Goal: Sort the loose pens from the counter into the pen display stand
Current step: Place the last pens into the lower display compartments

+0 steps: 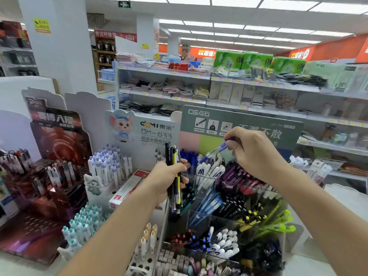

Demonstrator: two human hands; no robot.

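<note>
My left hand (166,179) grips a bundle of loose pens (175,182), black ones and a yellow one, held upright in front of the stand. My right hand (253,151) pinches one blue pen (214,152) by its upper end, tip slanting down-left over the top row. The pen display stand (278,244) is a tiered clear-plastic rack with a green header card; its compartments hold white-capped, blue, purple, black and neon-green pens.
A white mouse-themed pen display (139,134) stands left of centre, with a dark red display (57,148) further left. A red and white box (127,188) lies between them. Store shelves (258,84) fill the background. A white tray (346,198) sits at right.
</note>
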